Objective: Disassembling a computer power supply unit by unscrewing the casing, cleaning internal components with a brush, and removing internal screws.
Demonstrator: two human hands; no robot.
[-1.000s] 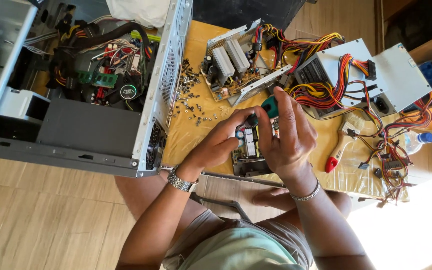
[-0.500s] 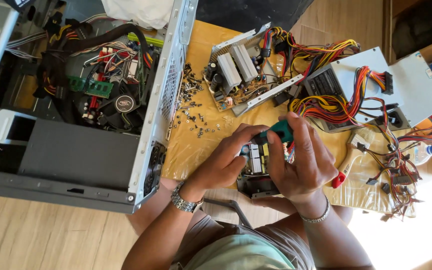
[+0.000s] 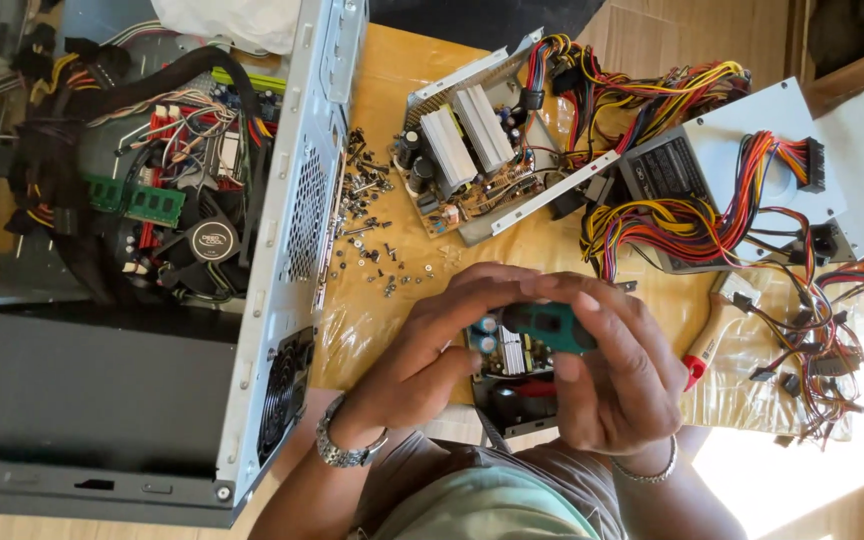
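Low at centre frame, both hands meet: the right hand [image 3: 617, 375] grips a green-handled tool [image 3: 549, 327], the left hand [image 3: 437, 335] steadies a small circuit board [image 3: 512, 360] at the worktop [image 3: 392, 300] edge, beside loose screws [image 3: 367, 225] and an open computer case [image 3: 292, 250].

circuit board [image 3: 512, 365] – half hidden (by fingers [image 3: 592, 340]) | computer case [image 3: 282, 300] – cropped left

Both hands meet close together, left hand [image 3: 432, 345] fingers curled, right hand [image 3: 617, 375] clenched in grip.
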